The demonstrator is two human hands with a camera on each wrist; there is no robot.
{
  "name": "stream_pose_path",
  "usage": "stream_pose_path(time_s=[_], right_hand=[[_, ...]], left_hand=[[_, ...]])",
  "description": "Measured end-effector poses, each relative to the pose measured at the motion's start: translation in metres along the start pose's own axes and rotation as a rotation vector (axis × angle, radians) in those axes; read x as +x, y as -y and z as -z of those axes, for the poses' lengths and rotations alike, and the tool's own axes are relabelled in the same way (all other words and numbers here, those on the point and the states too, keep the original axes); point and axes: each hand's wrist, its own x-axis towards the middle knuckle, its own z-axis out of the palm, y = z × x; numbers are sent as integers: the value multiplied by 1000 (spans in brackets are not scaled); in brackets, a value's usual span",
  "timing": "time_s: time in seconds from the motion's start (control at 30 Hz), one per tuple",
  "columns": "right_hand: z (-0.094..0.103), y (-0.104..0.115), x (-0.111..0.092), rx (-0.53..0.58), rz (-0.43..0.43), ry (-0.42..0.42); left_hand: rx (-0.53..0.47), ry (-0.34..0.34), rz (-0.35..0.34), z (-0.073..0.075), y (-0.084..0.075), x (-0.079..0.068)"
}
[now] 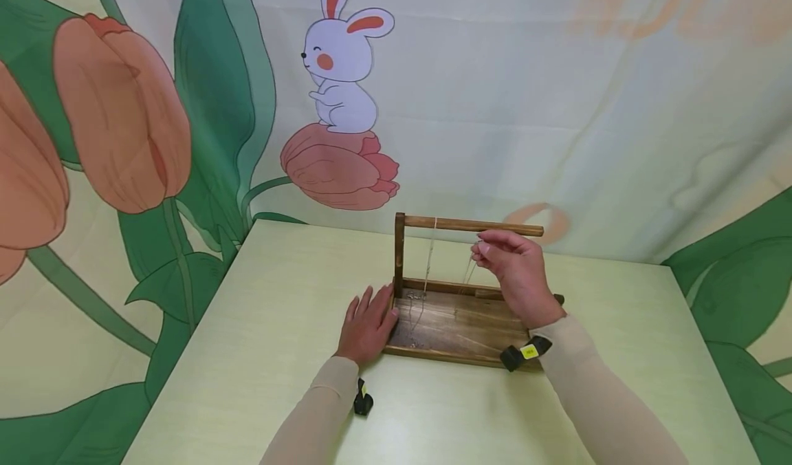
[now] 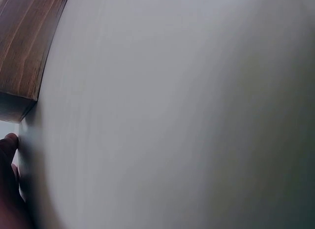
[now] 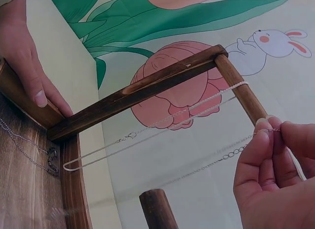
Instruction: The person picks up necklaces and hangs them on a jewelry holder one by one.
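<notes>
A brown wooden jewelry stand (image 1: 399,252) has an upright post, a horizontal bar (image 1: 473,225) and a tray base (image 1: 476,324). Just below the bar, my right hand (image 1: 522,272) pinches a thin chain necklace (image 3: 235,152) between thumb and fingertips; its strands hang down toward the back of the tray. Left of it, a pale necklace (image 3: 129,136) loops over the bar. My left hand (image 1: 366,327) rests against the tray's left side, fingers extended; in the left wrist view only its dark fingertips (image 2: 10,143) show at the edge.
Another silver chain (image 3: 51,162) lies in the tray near the foot of the post. A short wooden peg (image 3: 158,209) sticks out at the tray's right. The stand sits on a pale table (image 1: 260,355), with a printed rabbit-and-tulip cloth (image 1: 482,107) behind it.
</notes>
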Motion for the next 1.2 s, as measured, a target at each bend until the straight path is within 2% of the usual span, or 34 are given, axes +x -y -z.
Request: stream_pose_path(time_s=[0.3, 0.9, 1.2], right_hand=[[5, 2, 1, 40, -7, -7], [15, 8, 4, -15, 80, -16], [23, 13, 3, -57, 91, -40]], left_hand=[[-5, 1, 2, 0, -1, 0], [12, -7, 7, -2, 2, 1], [9, -21, 1, -3, 2, 2]])
